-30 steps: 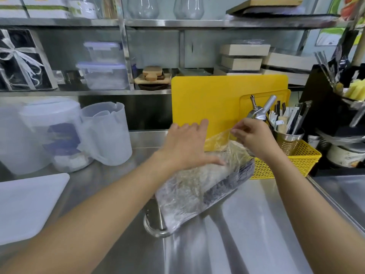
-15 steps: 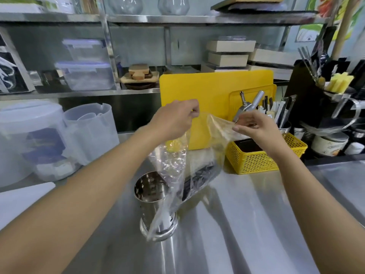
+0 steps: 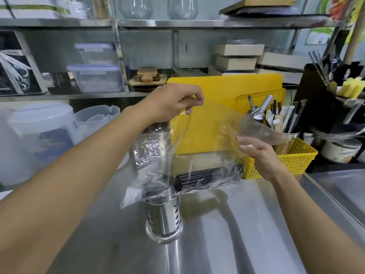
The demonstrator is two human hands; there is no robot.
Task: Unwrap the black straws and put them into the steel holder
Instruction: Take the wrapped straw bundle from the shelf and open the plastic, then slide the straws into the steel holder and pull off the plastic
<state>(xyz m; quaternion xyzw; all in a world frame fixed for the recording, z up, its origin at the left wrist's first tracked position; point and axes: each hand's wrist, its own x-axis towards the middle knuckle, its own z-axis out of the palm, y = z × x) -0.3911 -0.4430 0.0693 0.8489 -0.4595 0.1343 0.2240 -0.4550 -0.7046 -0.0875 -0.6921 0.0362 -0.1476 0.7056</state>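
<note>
While the left hand (image 3: pixel 173 103) pinches the wrap (image 3: pixel 213 131) mid-frame, the right hand (image 3: pixel 262 157) grips it further right; straws (image 3: pixel 201 177) lie inside, above the holder (image 3: pixel 165 214).

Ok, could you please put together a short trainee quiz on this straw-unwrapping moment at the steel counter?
1. True or false: the black plastic straws already stand inside the perforated steel cylinder holder.
2. Seen through the raised clear plastic wrap is a: A. yellow plastic cutting board B. red tray C. blue bucket.
3. Fill in: the ____ hand pinches the wrap's raised edge.

Key:
1. False; they lie sideways inside the wrap.
2. A.
3. The left hand.
</note>
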